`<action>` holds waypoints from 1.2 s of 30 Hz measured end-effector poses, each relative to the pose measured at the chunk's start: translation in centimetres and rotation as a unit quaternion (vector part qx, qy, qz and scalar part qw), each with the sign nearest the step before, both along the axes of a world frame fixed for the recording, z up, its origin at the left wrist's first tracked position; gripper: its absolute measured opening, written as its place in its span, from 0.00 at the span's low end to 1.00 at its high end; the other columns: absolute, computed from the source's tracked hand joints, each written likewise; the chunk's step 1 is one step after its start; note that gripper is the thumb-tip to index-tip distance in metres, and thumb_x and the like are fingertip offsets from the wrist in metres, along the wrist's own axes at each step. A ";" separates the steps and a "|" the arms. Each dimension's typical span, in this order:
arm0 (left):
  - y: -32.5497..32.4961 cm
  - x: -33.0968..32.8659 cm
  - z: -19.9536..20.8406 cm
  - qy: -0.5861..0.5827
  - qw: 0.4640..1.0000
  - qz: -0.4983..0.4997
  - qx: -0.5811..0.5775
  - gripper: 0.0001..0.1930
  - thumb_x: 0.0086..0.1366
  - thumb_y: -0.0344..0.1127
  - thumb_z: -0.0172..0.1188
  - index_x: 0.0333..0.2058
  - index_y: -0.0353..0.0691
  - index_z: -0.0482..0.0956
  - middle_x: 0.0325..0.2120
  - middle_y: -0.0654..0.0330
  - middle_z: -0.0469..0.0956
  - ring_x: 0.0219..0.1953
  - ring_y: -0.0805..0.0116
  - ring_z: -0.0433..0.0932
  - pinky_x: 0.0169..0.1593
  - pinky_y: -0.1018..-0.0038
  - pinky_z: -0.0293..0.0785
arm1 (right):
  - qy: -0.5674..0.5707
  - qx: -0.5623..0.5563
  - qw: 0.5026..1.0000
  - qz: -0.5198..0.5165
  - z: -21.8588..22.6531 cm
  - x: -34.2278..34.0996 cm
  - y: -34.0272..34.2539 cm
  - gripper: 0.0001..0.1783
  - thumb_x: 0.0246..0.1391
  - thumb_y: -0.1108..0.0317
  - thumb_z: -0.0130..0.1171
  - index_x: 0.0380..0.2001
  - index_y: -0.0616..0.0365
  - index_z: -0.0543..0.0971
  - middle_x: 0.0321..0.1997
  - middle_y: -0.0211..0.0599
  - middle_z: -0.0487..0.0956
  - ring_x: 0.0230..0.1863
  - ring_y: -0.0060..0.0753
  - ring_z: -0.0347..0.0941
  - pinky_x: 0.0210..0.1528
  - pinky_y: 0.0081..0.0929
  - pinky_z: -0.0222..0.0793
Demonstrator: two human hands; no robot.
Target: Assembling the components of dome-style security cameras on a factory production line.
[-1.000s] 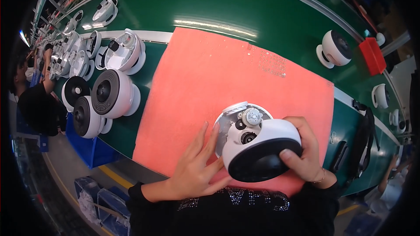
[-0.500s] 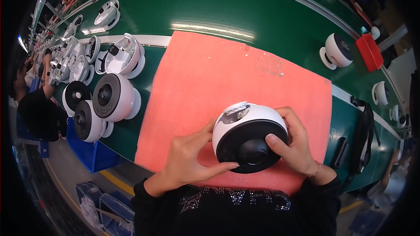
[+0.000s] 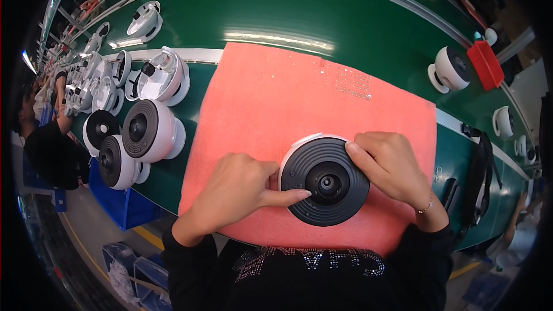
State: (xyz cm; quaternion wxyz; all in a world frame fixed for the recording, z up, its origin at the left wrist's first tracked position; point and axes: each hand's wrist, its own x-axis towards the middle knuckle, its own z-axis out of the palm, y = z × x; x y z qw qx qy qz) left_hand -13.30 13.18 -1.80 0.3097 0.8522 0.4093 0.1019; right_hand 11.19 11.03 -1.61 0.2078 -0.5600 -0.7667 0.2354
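Over the near part of a pink foam pad (image 3: 276, 103), I hold a round white device (image 3: 328, 179) with a black ribbed face and a lens-like centre. That face is turned up toward me. My left hand (image 3: 230, 190) grips the left edge, with its thumb laid across the black face beside the centre. On the upper right rim, my right hand (image 3: 391, 167) pinches the edge between thumb and fingers. Most of the white shell is hidden behind the face. Rows of tiny shiny pieces (image 3: 353, 85) lie on the pad's far right part.
Several similar finished-looking devices (image 3: 147, 129) and open white shells (image 3: 163, 78) crowd the left. Another device (image 3: 449, 70) stands on the green bench near a red bin (image 3: 485, 64). A black strap (image 3: 481, 178) lies at right. A co-worker (image 3: 55, 150) sits far left.
The device has been tilted so its black face now points up at me, and the opening in its white shell is out of sight. My right thumb has shifted from the face to the rim.
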 end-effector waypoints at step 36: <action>1.6 0.4 -0.7 0.111 0.979 -0.003 -0.174 0.28 0.52 0.57 0.59 0.24 0.31 0.78 0.14 0.52 0.75 0.21 0.59 0.77 0.29 0.68 0.72 | 0.087 -0.050 0.995 -0.014 -2.3 0.4 -1.4 0.31 0.51 0.59 0.56 0.53 0.64 0.60 0.49 0.56 0.69 0.52 0.49 0.67 0.51 0.35 0.64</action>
